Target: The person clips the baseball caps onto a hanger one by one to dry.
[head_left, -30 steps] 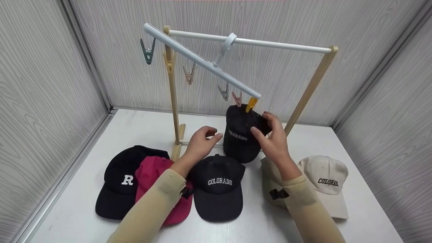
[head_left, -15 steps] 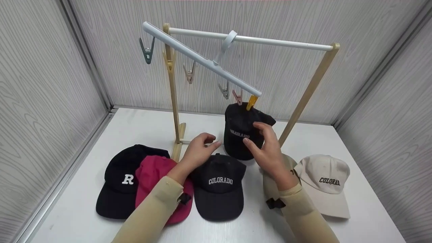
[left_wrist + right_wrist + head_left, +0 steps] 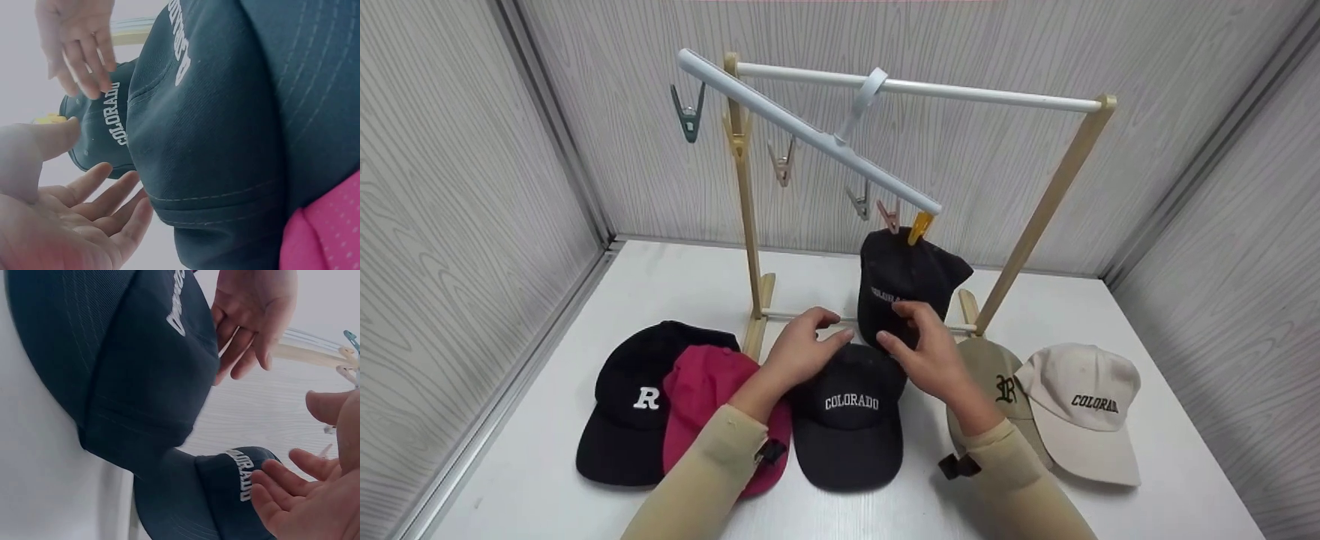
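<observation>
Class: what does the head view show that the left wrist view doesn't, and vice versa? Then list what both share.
Only head: cream cap, khaki cap, R-marked black cap, green clip.
Only left wrist: palm of the left hand, stitching on the front COLORADO cap.
In both: left hand, right hand, pink cap, front COLORADO cap, hanging COLORADO cap.

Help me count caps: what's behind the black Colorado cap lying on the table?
Behind the lying cap, another black Colorado cap hangs from an orange clip. Whatever the lying cap covers cannot be seen.
</observation>
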Demonstrator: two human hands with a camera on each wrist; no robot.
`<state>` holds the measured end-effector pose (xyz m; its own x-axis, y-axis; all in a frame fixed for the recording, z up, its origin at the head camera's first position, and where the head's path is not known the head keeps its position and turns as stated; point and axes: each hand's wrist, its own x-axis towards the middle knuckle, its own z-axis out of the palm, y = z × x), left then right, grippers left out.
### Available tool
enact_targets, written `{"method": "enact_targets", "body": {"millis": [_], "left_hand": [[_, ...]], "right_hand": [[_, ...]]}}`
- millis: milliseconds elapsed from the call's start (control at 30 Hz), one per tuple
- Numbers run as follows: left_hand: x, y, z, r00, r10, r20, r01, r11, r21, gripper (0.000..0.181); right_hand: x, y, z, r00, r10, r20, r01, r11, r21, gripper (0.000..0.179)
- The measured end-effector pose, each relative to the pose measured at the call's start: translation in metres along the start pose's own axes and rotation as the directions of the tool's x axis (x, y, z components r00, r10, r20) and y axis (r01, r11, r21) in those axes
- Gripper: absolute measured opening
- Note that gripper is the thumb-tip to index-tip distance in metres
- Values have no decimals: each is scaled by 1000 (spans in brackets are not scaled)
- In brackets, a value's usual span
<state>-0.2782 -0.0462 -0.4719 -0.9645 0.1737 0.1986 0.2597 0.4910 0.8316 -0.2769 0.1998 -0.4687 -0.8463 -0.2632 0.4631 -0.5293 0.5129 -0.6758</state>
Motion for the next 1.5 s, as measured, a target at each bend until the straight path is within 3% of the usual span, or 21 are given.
{"method": "enact_targets", "body": {"millis": [167,467,867,1233,1500], "left_hand": [[-3,-2,1,1000,-15,11,15,1000,25,46],[-11,-2,5,998,-54,20,53,996,72,46],[-23,-3,13,998,-43,50,35,988,153,47],[-29,-17,16,993,-96,69,81,979,187,54],[-31,-19,15,986,-150,77,130,968,215,59]], "right_hand": [[-3,7,11,990,91,111,-89,996,-23,49],[-8,19,22,969,168,179,-164,986,-35,51],[-17,27,29,955,214,206,-206,977,-59,49],[-21,33,36,923,277,268,-265,961,-80,52],[-23,33,38,909,287,303,-269,958,-100,49]]}}
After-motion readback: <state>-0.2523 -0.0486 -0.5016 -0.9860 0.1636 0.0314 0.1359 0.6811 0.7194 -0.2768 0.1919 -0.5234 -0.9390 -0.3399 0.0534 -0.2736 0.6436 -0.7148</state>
